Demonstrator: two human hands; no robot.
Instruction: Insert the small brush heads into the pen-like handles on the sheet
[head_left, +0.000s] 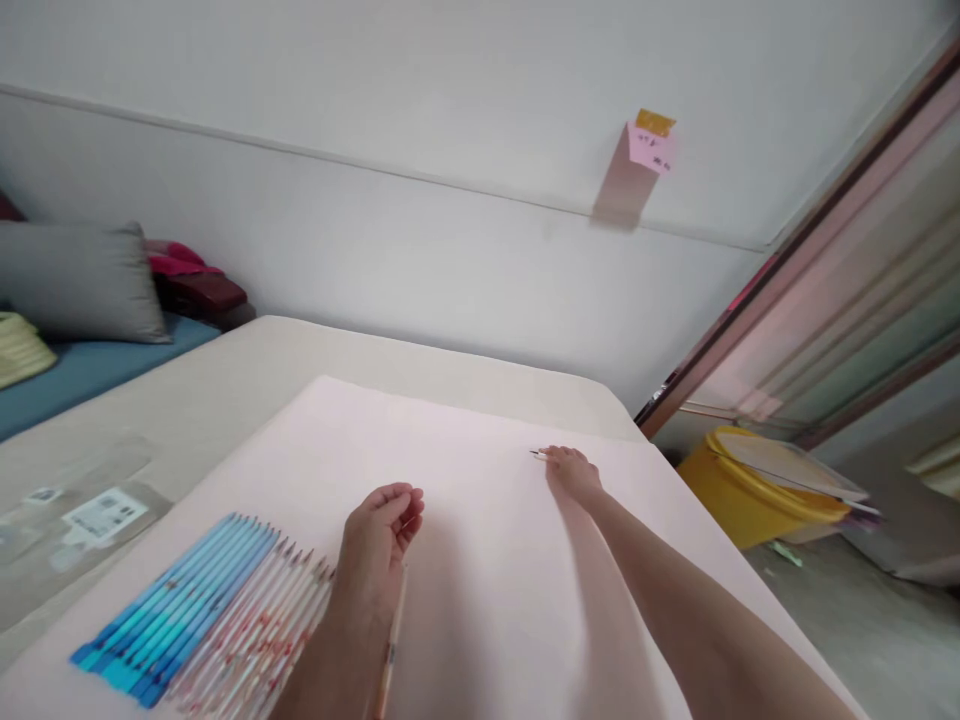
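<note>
My right hand (573, 472) reaches far out over the pale pink sheet (480, 560), its fingers closed on a slim white pencil (538, 455) whose dark tip points left; most of the pencil is hidden by the hand. Nearer and further left, my left hand (384, 525) has its fingers curled in with the thumb against them, and nothing shows in it. Beside and partly behind the left wrist lies a single pale pencil (392, 645). A row of blue pencils (184, 600) and a row of white-and-red patterned pencils (251, 630) lie side by side, partly covered by the left forearm.
The sheet lies on a cream table or bed surface (450, 365) against a white wall (420, 260). Clear plastic packaging with a label (105, 515) is at left. A grey cushion (82, 280) sits far left. A yellow bin (739, 490) stands on the floor at right.
</note>
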